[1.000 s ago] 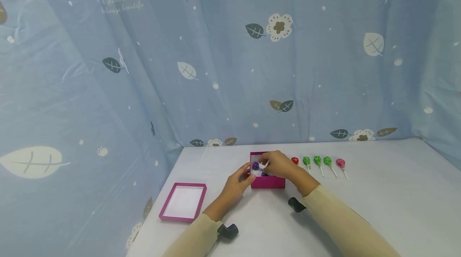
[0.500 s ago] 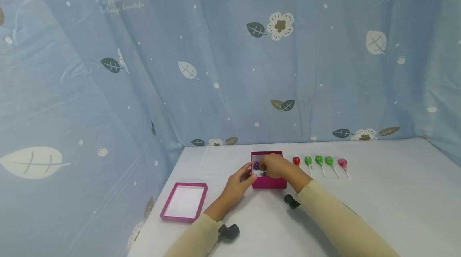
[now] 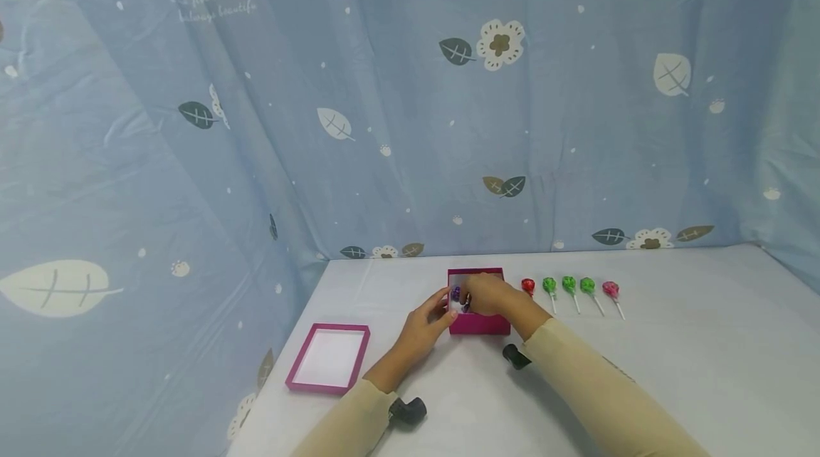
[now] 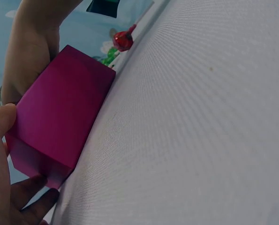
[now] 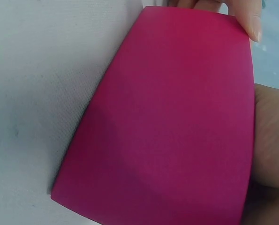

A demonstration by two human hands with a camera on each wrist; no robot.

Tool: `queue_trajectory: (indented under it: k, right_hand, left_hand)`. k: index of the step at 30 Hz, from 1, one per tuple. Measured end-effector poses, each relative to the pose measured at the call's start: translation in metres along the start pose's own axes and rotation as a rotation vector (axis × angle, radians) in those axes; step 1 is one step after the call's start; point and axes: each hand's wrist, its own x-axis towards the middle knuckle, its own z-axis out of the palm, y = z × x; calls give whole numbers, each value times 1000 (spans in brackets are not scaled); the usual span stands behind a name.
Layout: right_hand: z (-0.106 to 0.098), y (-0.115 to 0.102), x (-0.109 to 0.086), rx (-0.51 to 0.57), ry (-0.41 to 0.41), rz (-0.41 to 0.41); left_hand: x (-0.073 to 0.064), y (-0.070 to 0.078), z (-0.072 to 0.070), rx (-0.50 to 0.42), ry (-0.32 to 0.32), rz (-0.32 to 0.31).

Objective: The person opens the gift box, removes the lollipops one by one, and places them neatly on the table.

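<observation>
A magenta box (image 3: 479, 325) stands on the white table, its top uncovered. Against its left side my left hand (image 3: 421, 332) holds it, the thumb at the near corner and the fingers along the side wall, as the left wrist view (image 4: 24, 199) also shows. My right hand (image 3: 488, 295) reaches down into the box from the right, over its near wall. A purple lollipop (image 3: 455, 294) lies inside at the left, beside the right fingers. Those fingertips are largely hidden in the head view and behind the box wall in the right wrist view, so their grasp is unclear.
To the right of the box lie a red lollipop (image 3: 528, 285), several green lollipops (image 3: 569, 284) and a pink lollipop (image 3: 611, 290) in a row. A magenta box lid (image 3: 360, 361) lies at the left of the table. Behind hangs a blue patterned curtain (image 3: 410, 87).
My right hand has gone lower into the box; a white stick seen at its fingers one second ago is now out of sight. My left hand stays on the box.
</observation>
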Motion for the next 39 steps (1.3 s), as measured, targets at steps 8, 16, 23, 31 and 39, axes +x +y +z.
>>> queue_trajectory:
  k: [8, 16, 23, 31, 39]
  right_hand:
    - [-1, -1, -2, 42, 40, 36]
    - [-8, -3, -5, 112, 199, 21]
    - [-15, 0, -13, 206, 356, -31]
    - [-18, 7, -21, 287, 437, -12]
    - [-24, 14, -34, 420, 460, 42]
  left_hand:
    - [-1, 2, 0, -4, 1, -1]
    - [-2, 2, 0, -18, 22, 8]
    - [-1, 5, 0, -20, 22, 6]
    - [1, 1, -1, -11, 10, 6]
    - [1, 2, -1, -2, 1, -8]
